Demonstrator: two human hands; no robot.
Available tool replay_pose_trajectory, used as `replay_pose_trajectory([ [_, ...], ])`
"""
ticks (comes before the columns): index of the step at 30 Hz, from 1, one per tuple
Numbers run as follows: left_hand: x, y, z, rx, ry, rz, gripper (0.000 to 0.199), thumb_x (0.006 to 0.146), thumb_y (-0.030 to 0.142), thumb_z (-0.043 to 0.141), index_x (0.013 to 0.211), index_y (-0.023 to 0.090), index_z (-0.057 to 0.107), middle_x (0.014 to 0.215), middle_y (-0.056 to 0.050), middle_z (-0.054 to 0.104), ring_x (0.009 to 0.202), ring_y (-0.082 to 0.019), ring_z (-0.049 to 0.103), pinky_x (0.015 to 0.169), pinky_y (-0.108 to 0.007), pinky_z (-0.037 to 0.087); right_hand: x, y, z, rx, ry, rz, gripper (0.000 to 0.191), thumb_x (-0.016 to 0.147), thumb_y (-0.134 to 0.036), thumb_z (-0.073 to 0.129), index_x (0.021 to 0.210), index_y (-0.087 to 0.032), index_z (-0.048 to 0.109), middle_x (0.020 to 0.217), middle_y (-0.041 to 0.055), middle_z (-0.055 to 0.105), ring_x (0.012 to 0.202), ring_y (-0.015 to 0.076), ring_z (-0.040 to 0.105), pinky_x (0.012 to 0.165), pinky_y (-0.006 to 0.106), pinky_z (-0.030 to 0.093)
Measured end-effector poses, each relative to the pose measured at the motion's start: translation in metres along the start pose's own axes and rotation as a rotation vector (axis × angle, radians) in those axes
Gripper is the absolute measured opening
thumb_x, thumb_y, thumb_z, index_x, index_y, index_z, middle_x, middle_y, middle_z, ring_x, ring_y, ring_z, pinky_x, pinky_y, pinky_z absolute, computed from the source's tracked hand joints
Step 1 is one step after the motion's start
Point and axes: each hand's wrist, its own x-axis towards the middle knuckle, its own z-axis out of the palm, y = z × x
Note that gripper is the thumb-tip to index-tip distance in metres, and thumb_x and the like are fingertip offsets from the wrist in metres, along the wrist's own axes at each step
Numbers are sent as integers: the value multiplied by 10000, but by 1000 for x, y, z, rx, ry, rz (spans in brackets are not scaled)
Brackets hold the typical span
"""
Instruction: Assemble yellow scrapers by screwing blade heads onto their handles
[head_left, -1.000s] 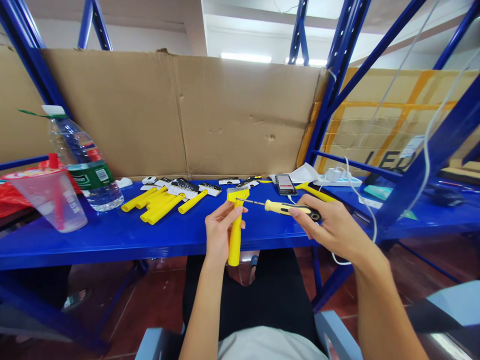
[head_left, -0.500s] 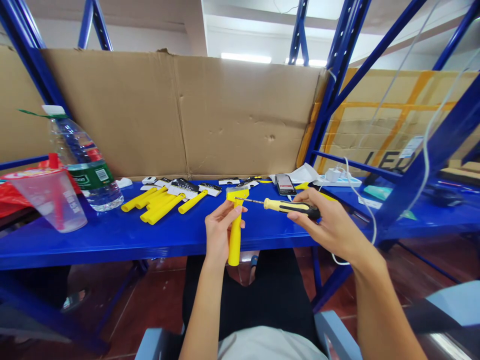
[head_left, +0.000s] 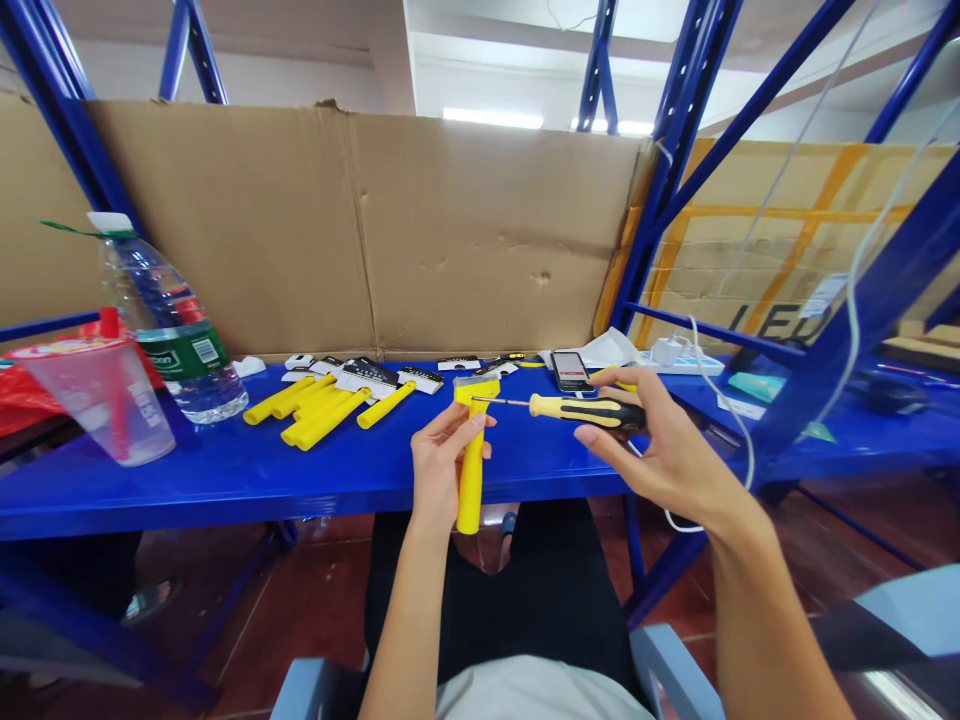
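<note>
My left hand (head_left: 442,455) is closed around the handle of a yellow scraper (head_left: 470,490), held upright over the table's front edge. A clear strip covers the scraper's wide top end. In my right hand (head_left: 660,440) is a screwdriver (head_left: 585,410) with a cream and black handle, lying level. Its thin shaft points left, and the tip meets the scraper's head at the side. The thumb and fingers are loosely around the rear of the handle. Several more yellow scrapers (head_left: 326,420) lie on the blue table (head_left: 247,490) to the left, with black-and-white cards at their heads.
A large water bottle (head_left: 180,350) and a plastic cup (head_left: 101,400) with a red straw stand at the left. Behind my right hand are a phone (head_left: 570,370) and a white power strip (head_left: 686,362) with cables. A cardboard sheet (head_left: 487,230) closes off the back.
The fingers of my right hand have spread and shifted slightly on the screwdriver's handle, which now lies a little more level. The scraper in my left hand has barely moved.
</note>
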Motion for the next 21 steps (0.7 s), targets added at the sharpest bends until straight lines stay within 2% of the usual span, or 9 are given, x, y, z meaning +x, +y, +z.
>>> replay_pose_trajectory([
  [4,0,1,0,-6,-3,0,317,687,222,1017,960,146,875,911,-96,815,715,-168,730,524,-230,543,0,-5,-1,11,-33,-1,307,1023,-506,756,1094,-240,620,904,27,732,700,180,677,612,275,524],
  [7,0,1,0,3,-17,-3,300,697,225,1011,952,143,874,895,-94,811,720,-164,725,532,-224,543,1,-5,-1,-42,-25,5,341,1053,-564,700,970,-240,638,736,-10,654,579,153,585,551,273,460],
  [9,0,1,0,2,-12,-3,319,703,226,1007,984,146,879,907,-94,814,729,-165,728,536,-224,544,1,-4,0,-39,-42,6,347,1067,-586,667,1030,-241,655,797,10,695,636,172,645,585,278,486],
  [11,1,1,0,-7,-2,3,336,706,222,1005,1011,152,881,919,-92,816,745,-171,736,537,-224,541,1,-3,1,-2,-48,6,362,1052,-573,693,1181,-242,626,991,57,753,825,220,746,700,299,559],
  [13,1,0,-1,-18,4,7,336,704,213,1006,1011,157,881,913,-87,813,764,-179,744,533,-222,535,0,-3,3,23,-26,-6,391,1034,-526,729,1253,-242,574,1121,90,745,958,249,769,791,325,592],
  [15,1,0,-1,-26,7,10,323,699,205,1009,992,157,880,904,-85,808,780,-186,748,530,-221,531,0,-3,3,14,-3,-42,334,1029,-487,746,1194,-244,587,1089,81,739,915,237,759,765,318,589],
  [18,1,1,0,-27,16,1,321,702,205,1009,993,155,883,909,-88,811,772,-184,746,526,-223,528,1,-2,3,-38,19,-83,302,1024,-513,765,1101,-243,653,942,47,751,733,195,703,641,291,542],
  [21,0,4,2,-17,24,-22,300,713,205,1003,984,155,883,903,-86,813,733,-175,740,526,-231,524,2,1,6,-82,78,-46,332,1028,-540,754,1142,-237,681,931,50,762,668,180,672,581,289,514],
])
